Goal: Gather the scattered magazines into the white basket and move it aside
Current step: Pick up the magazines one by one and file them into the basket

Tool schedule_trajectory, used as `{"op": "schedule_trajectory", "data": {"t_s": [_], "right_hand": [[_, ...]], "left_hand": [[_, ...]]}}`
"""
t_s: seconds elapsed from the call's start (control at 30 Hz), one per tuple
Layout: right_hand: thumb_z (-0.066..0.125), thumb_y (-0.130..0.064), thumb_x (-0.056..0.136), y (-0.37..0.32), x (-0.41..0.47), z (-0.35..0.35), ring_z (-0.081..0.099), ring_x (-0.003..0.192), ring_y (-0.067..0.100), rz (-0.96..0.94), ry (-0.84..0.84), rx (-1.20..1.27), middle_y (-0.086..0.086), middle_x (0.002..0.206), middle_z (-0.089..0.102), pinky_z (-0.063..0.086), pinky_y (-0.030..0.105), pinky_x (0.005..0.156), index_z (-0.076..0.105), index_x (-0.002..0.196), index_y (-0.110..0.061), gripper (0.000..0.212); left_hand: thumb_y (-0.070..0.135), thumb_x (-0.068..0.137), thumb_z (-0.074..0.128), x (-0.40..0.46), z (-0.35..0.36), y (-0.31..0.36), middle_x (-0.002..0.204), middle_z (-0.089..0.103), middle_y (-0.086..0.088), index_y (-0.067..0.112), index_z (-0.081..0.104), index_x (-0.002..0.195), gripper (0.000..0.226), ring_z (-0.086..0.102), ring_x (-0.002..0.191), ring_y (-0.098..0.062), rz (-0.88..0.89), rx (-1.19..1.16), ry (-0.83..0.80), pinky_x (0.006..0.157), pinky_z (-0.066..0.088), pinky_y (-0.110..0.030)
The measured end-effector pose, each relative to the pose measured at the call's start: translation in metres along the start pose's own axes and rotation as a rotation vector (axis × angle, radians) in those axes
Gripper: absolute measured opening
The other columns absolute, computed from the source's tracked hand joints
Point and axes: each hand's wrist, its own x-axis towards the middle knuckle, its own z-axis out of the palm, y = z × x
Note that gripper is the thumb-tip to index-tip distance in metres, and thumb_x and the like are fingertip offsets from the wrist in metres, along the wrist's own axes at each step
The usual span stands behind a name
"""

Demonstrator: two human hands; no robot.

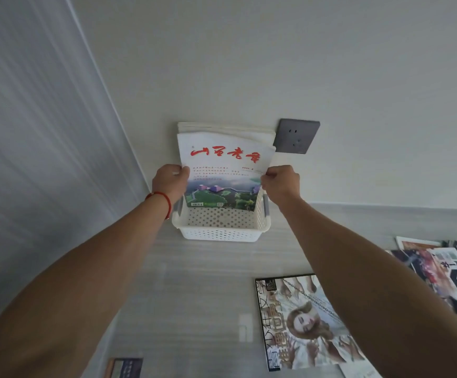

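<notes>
Here our left hand (170, 179) and right hand (279, 181) pinch the magazine (226, 170) upright in the white basket (221, 227) against the wall; released carelessly, the leaning stack (221, 128) may topple the basket across the desk (194, 282).

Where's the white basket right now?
In the head view the white basket sits center frame on the table against the wall, just below-left of the grey wall socket, between both hands.

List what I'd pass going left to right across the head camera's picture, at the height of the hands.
Left hand with a red string bracelet → white magazine with red lettering → right hand → grey wall socket, slightly higher.
</notes>
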Motion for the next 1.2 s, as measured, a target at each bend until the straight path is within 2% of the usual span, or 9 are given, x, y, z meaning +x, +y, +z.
{"op": "schedule_trajectory", "data": {"t_s": [0.23,0.3,0.4,0.57,0.7,0.8,0.9,1.07,1.2], "right_hand": [[0.054,-0.005,0.09,0.005,-0.013,-0.004,0.06,0.125,0.028,-0.005,-0.129,0.133,0.004,0.139,0.063,0.052,0.037,0.102,0.057,0.138,-0.011,0.048],[0.055,-0.007,0.094,0.018,-0.027,-0.015,0.062,0.122,0.023,-0.07,-0.15,0.081,0.003,0.136,0.064,0.05,0.029,0.097,0.056,0.139,-0.015,0.046],[0.051,0.001,0.093,0.065,-0.056,-0.04,0.068,0.109,0.011,-0.28,-0.168,-0.075,0.0,0.118,0.074,0.053,0.027,0.099,0.069,0.121,-0.015,0.037],[0.055,-0.01,0.098,0.162,-0.091,-0.088,0.057,0.129,0.015,-0.292,-0.365,-0.466,-0.005,0.14,0.062,0.039,0.034,0.116,0.065,0.131,-0.023,0.037],[0.067,-0.036,0.092,0.235,-0.117,-0.11,0.025,0.152,0.022,-0.267,-0.652,-0.775,0.0,0.165,0.027,0.025,0.054,0.122,0.034,0.154,-0.024,0.071],[0.072,-0.048,0.084,0.264,-0.134,-0.111,0.011,0.156,0.023,-0.344,-0.583,-0.857,0.001,0.169,0.012,0.01,0.057,0.125,0.017,0.16,-0.024,0.097],[0.072,-0.061,0.08,0.275,-0.144,-0.11,0.023,0.152,0.023,-0.38,-0.411,-0.897,0.001,0.165,0.026,0.013,0.053,0.124,0.023,0.156,-0.027,0.097],[0.052,-0.078,0.08,0.287,-0.15,-0.12,0.046,0.131,0.032,-0.141,-0.229,-0.984,0.01,0.142,0.049,0.032,0.053,0.111,0.04,0.142,-0.021,0.085],[0.038,-0.074,0.09,0.292,-0.148,-0.135,0.051,0.121,0.031,-0.043,-0.266,-0.85,0.014,0.132,0.051,0.041,0.048,0.102,0.047,0.134,-0.014,0.075]], "left_hand": [[0.001,0.091,0.053,-0.019,0.008,0.008,0.134,0.063,-0.016,0.012,0.057,0.115,0.026,0.062,0.113,-0.03,-0.029,0.099,-0.064,0.077,0.052,-0.032],[0.005,0.094,0.058,-0.04,0.009,0.003,0.143,0.056,-0.014,0.012,0.049,0.139,0.046,0.057,0.125,-0.032,0.01,0.203,0.006,0.092,0.051,-0.035],[-0.003,0.089,0.061,-0.085,0.022,-0.009,0.127,0.064,-0.013,0.008,0.06,0.126,0.039,0.063,0.115,-0.031,0.287,0.378,0.003,0.089,0.053,-0.035],[0.002,0.089,0.061,-0.179,0.077,-0.046,0.124,0.065,-0.007,0.013,0.064,0.122,0.035,0.061,0.117,-0.022,0.437,0.594,-0.411,0.103,0.048,-0.035],[0.021,0.096,0.064,-0.238,0.135,-0.084,0.16,0.037,-0.005,0.026,0.039,0.151,0.061,0.032,0.15,-0.024,0.439,0.761,-0.687,0.123,0.031,-0.041],[0.033,0.098,0.061,-0.255,0.169,-0.098,0.17,0.006,-0.008,0.03,0.023,0.158,0.071,0.007,0.158,-0.029,0.484,0.987,-0.729,0.125,0.022,-0.051],[0.042,0.099,0.055,-0.277,0.19,-0.105,0.17,-0.004,-0.011,0.029,0.023,0.157,0.068,-0.001,0.157,-0.034,0.533,1.144,-0.662,0.123,0.02,-0.058],[0.033,0.092,0.058,-0.313,0.211,-0.111,0.145,0.043,-0.011,0.026,0.044,0.142,0.053,0.045,0.134,-0.034,0.685,1.045,-0.488,0.109,0.044,-0.046],[0.039,0.096,0.048,-0.322,0.236,-0.099,0.148,0.041,-0.012,0.028,0.041,0.147,0.053,0.039,0.139,-0.035,0.667,1.055,-0.527,0.115,0.035,-0.049]]}}
